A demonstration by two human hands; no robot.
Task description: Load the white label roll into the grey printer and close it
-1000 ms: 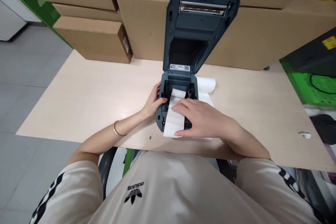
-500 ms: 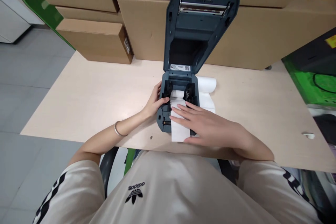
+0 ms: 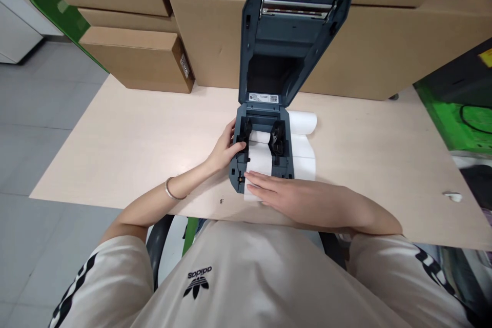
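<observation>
A dark grey label printer (image 3: 283,166) stands on the table with its lid (image 3: 282,36) raised and tilted back. Inside, a small white paper roll (image 3: 260,137) sits between two black holders. From it a white paper strip (image 3: 259,158) runs toward me, its end over the printer's front edge. My left hand (image 3: 226,149) grips the printer's left side, thumb over the rim and fingers outside, partly hidden. Across the front part of the strip lies my right hand (image 3: 282,193), flat, fingers stretched out to the left and holding nothing.
Right behind the printer's side lies another white paper roll (image 3: 303,123), partly unrolled. Cardboard boxes (image 3: 211,41) line the table's back edge, with a smaller box (image 3: 134,59) at the left. A small white object (image 3: 453,197) lies on the table (image 3: 384,164) at far right.
My right hand has moved toward me and its fingers have come closer together. The paper strip has shifted left and lies straighter. My left hand keeps its place on the printer.
</observation>
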